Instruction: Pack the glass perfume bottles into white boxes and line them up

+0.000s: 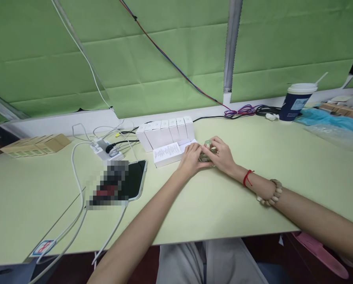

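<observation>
Between my two hands, just above the pale table, is a small clear glass bottle (205, 157) with a shiny green cap (207, 142); it looks like a perfume bottle. My left hand (191, 158) is wrapped round the bottle's left side and base. On the other side, the fingers of my right hand (223, 155) close on the bottle near its cap. They cover much of the glass. Beside my left hand lies a white carton (167, 154) with fine print on its face. Behind it stands a row of several white cartons (164, 132).
A tablet or phone (137, 179), partly blurred out, lies left near a power strip (101, 148) and white cables. Brown cartons (37, 146) stand far left. At the back right are a lidded paper cup (296, 102) with a straw and blue plastic (327, 120).
</observation>
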### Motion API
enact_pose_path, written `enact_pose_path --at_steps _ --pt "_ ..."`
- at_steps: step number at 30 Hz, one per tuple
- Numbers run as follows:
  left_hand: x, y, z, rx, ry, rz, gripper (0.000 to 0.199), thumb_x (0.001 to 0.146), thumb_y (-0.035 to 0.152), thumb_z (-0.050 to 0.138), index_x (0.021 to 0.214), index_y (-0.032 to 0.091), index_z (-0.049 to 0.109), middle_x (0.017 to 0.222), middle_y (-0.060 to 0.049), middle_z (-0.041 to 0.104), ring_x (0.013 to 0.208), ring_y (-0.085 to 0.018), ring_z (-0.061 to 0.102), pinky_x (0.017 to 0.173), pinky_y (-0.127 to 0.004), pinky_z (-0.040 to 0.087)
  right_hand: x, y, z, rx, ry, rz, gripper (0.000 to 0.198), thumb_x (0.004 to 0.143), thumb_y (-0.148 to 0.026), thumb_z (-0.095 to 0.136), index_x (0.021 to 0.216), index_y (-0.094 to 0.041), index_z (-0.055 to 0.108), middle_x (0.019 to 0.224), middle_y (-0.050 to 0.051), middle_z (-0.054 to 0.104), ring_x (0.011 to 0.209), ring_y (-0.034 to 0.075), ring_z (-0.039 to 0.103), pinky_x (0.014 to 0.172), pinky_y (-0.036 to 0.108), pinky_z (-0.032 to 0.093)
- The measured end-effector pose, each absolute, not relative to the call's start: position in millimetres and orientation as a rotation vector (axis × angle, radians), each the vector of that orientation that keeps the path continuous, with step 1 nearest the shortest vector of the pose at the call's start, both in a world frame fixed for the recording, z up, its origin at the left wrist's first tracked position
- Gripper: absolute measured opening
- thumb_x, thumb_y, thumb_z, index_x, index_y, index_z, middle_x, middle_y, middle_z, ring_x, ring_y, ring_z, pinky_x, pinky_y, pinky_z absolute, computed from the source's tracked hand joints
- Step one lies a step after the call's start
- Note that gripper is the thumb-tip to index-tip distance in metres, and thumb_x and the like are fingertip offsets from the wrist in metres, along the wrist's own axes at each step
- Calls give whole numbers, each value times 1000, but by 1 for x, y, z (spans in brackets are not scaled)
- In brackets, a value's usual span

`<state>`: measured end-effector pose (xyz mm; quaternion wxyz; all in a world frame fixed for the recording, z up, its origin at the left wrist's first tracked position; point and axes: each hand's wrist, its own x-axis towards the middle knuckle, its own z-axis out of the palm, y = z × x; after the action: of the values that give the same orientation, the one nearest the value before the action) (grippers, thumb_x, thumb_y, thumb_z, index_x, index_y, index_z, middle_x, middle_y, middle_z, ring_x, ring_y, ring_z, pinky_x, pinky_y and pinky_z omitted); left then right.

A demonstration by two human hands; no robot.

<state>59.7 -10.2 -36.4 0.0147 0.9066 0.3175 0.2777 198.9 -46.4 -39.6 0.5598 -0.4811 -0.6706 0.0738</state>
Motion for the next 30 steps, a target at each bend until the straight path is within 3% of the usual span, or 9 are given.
enact_pose_path --at_steps 6,10,13,19,24,30 --pt "60 -5 -40 2780 975 863 39 77 49 55 104 21 52 104 -6 52 102 -22 44 89 -37 35 198 -46 -40 -1061 -1579 191 28 82 -43 51 67 -20 55 77 2 48 80 16 56 65 27 46" --pt "62 -4 -40 2756 998 845 38 76 48 57 101 20 53 98 -5 53 97 -21 45 87 -37 36 198 -47 -40 -1058 -1540 176 25 81 -42 53 88 -21 64 78 2 50 79 16 56 67 28 49" --pt "62 -4 -41 2741 995 855 38 75 48 58 100 20 53 96 -5 52 96 -21 45 86 -36 36 198 -47 -40 -1063 -1528 152 35 81 -41 54 109 -22 61 76 1 50 72 14 54 66 28 50" --pt "62 -6 -39 2718 983 884 39 74 48 59 100 21 54 91 -4 52 92 -20 45 84 -36 37 200 -46 -42 -1078 -1549 99 43 82 -43 51 122 -27 53 86 3 58 75 15 56 68 30 51" --pt "63 -5 -39 2722 1005 880 38 72 48 60 98 21 54 91 -4 52 91 -21 45 84 -36 37 199 -46 -44 -1067 -1533 138 45 84 -43 48 127 -28 48 96 3 62 82 16 58 75 33 51" --pt "63 -4 -40 2744 1029 865 37 72 51 59 91 20 52 90 -4 52 91 -21 44 82 -35 37 197 -50 -36 -989 -1515 216 33 87 -40 42 115 -26 54 101 4 64 89 16 60 80 31 49"
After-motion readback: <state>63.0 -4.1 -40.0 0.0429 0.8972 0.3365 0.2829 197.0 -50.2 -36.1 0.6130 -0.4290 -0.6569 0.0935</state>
